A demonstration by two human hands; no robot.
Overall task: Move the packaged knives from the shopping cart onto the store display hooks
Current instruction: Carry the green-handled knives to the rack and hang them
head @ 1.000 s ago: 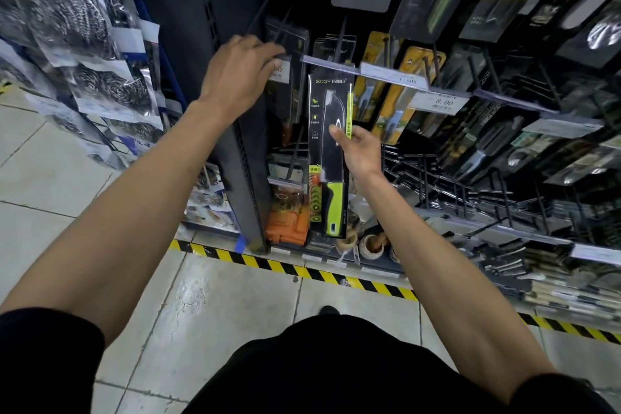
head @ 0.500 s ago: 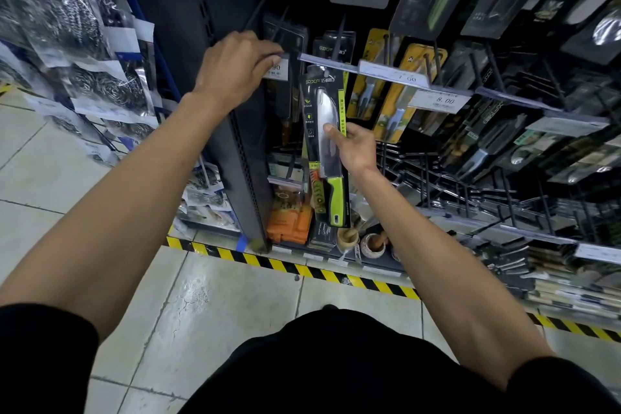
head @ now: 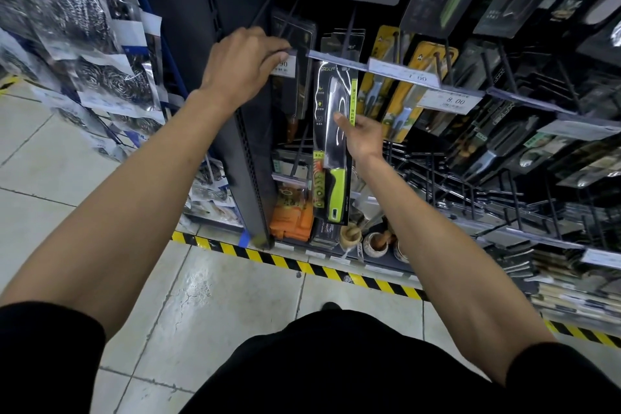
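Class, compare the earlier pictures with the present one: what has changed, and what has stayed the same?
The right hand has lifted the black carded knife pack with the lime-green handle slightly upward, its top now reaching the clear price rail. Its grip on the pack is unchanged. The left hand keeps holding the white price tag beside it.

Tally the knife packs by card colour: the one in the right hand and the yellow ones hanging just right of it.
Black card, green-handled knife pack, held in the right hand: 1
Yellow-card knife packs: 2
Total: 3
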